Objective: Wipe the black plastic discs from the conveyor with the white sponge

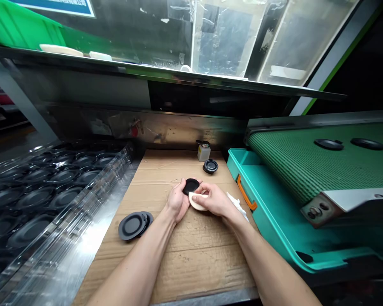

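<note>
Right now the left hand (176, 199) is gripping a small black disc (190, 185), fingers curling round its rim from the L side, w/ the disc tilting toward the camera just above the cardboard. The right hand (214, 199) is pinching a cream pad (196, 202), thumb & fingers closing on it. The pad is touching the disc's lower edge, so both hands are meeting at mid-sheet. A white cloth (239, 205) is lying just beside the R wrist, near the cardboard's R edge.

The cardboard sheet (191, 255) is showing bare room nearer the camera and beyond the hands. Near its L edge a short stack of black discs (134, 225) is lying flat, apart from the L forearm. At the far end a small bottle (203, 151) is standing upright w/ another black part (210, 166) just beside it.

Clear trays (51, 191) holding dark parts are running along the L edge. A teal bin (274, 221) w/ an orange handle (244, 193) is hugging the R edge, and a green conveyor (306, 170) carrying belt parts (328, 144) is sitting over it.
</note>
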The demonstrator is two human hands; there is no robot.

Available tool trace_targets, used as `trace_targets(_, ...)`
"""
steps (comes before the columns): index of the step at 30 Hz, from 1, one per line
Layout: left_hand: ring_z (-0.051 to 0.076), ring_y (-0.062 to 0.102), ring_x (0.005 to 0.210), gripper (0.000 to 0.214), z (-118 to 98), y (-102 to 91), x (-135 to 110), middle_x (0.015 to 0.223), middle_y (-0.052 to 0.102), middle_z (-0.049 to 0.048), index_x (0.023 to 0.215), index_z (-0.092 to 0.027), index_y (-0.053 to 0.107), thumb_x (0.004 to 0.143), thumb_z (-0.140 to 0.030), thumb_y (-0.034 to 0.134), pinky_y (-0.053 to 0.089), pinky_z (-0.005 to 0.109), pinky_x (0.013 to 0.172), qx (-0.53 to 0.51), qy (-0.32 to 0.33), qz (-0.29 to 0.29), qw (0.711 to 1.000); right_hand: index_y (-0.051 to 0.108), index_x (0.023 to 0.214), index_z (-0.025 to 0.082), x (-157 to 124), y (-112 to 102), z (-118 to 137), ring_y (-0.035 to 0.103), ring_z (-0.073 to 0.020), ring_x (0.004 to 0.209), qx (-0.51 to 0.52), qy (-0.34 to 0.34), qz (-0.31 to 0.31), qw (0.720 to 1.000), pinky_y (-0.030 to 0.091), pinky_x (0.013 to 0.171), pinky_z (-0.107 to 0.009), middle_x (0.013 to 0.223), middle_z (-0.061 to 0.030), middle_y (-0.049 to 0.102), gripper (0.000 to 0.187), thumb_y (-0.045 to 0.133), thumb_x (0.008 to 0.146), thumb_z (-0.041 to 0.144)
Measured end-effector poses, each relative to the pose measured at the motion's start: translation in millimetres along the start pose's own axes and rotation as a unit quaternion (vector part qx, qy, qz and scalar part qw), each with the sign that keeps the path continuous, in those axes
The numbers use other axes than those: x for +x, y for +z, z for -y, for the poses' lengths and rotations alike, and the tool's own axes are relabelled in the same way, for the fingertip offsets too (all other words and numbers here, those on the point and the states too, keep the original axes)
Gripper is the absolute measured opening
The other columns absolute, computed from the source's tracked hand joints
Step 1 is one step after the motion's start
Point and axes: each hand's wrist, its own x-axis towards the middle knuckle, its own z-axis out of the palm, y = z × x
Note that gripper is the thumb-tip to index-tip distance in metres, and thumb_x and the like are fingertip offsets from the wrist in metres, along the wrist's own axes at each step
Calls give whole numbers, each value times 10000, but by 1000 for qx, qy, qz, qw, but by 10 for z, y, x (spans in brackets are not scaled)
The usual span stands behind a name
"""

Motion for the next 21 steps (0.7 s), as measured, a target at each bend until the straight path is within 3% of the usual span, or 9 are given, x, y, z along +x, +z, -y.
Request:
trace_targets(2,265,663,1027,288,9,-3,12,1067,694,169,1024,-96,637,956,-324,474,520,440,945,12,13,-1,1000,643,876,210,-27,-19,46,628,-176,735,-70,-8,-87,994,441,659,-251,816,-15,691,176,642,822,377)
trace_targets(4,251,663,1029,279,26,-11,32,1056,698,160,1008,-93,643,961,-308,471,518,412,953,17,27,0,1000,641,924,234,-28,32,108,638,-177,775,-116,-42,-132,984,438,699,-252,868,-14,701,150,587,871,363)
trace_targets(7,232,666,1015,276,31,-27,60,1027,704,150,973,-91,651,970,-276,446,517,383,959,2,28,-5,1000,619,959,259,20,152,164,642,-164,787,-168,-105,-117,973,419,697,-231,902,-2,699,131,525,922,343)
trace_targets(11,227,672,983,306,3,-27,78,1024,703,157,993,-76,643,984,-247,389,540,407,923,-5,23,-33,999,592,935,255,78,183,120,638,-182,799,-251,-91,-156,951,386,659,-235,885,-15,687,145,490,951,355)
trace_targets(16,215,682,926,304,8,1,74,952,711,149,925,-82,646,981,-253,401,551,392,902,5,20,-38,999,574,1015,272,70,142,56,637,-157,815,-212,-139,-118,960,390,682,-218,929,11,691,138,497,963,375)
trace_targets(21,216,680,944,329,24,27,65,993,715,143,1020,-82,656,991,-251,374,552,404,901,23,17,-45,999,560,965,248,86,186,83,619,-175,773,-287,-95,-191,934,345,616,-246,887,-12,667,184,435,991,379)
